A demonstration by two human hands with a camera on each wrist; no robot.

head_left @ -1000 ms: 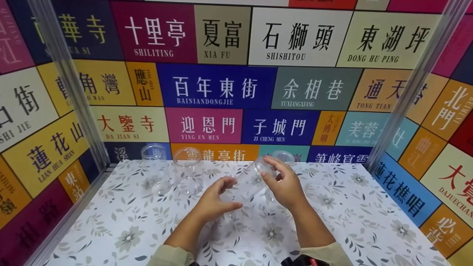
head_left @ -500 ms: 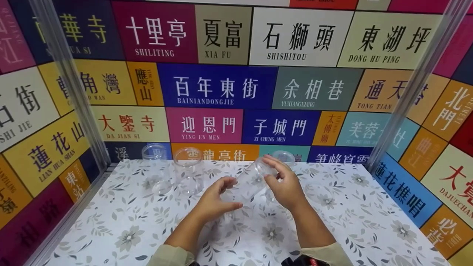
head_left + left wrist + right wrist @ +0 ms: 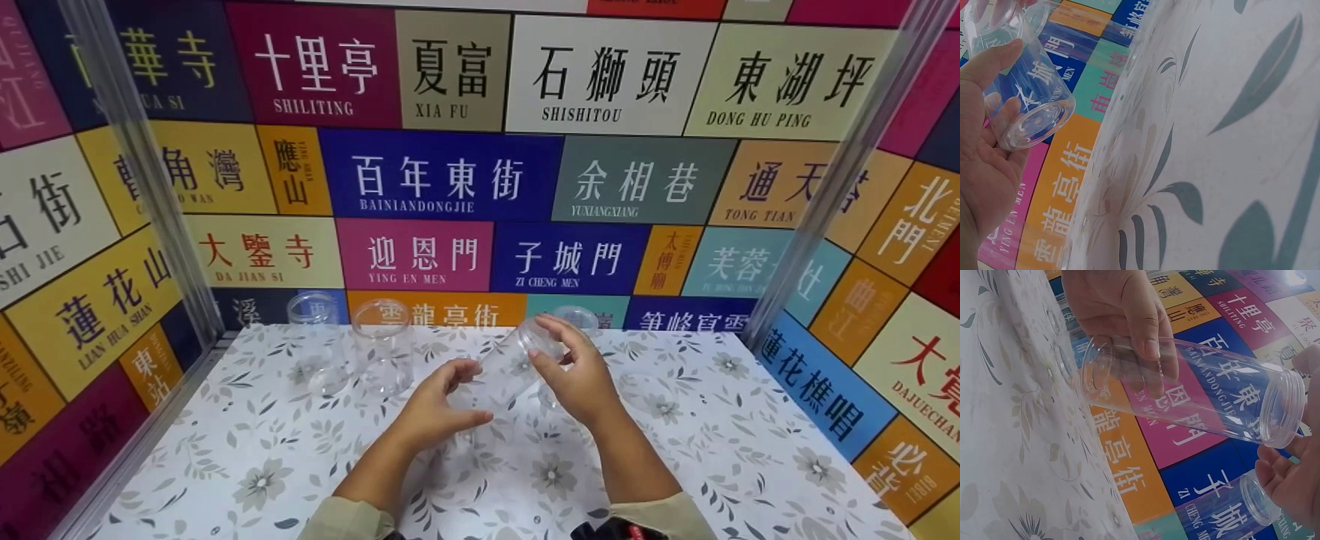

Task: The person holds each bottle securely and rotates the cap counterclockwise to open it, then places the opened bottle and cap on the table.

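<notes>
Both hands hold one clear plastic jar [image 3: 506, 371] tilted above the table, its ridged end up and to the right. My left hand [image 3: 442, 401] grips the lower body, with the thumb on one side and the fingers round the other. In the left wrist view the round base of the jar [image 3: 1041, 121] sticks out past the left fingers. My right hand [image 3: 577, 375] holds the ridged upper end between thumb and fingers. The right wrist view shows the see-through body of the jar [image 3: 1207, 399] with nothing visible inside.
Two more clear jars, one [image 3: 313, 352] at the far left and another [image 3: 381, 352] beside it, stand upright near the table's back edge. A third jar [image 3: 576, 318] stands behind my right hand. Printed panels [image 3: 442, 176] wall in the floral-covered table [image 3: 330, 450].
My right thumb slides slightly down along the ridged end, then back up. The jar, my left hand and the standing jars stay in place.
</notes>
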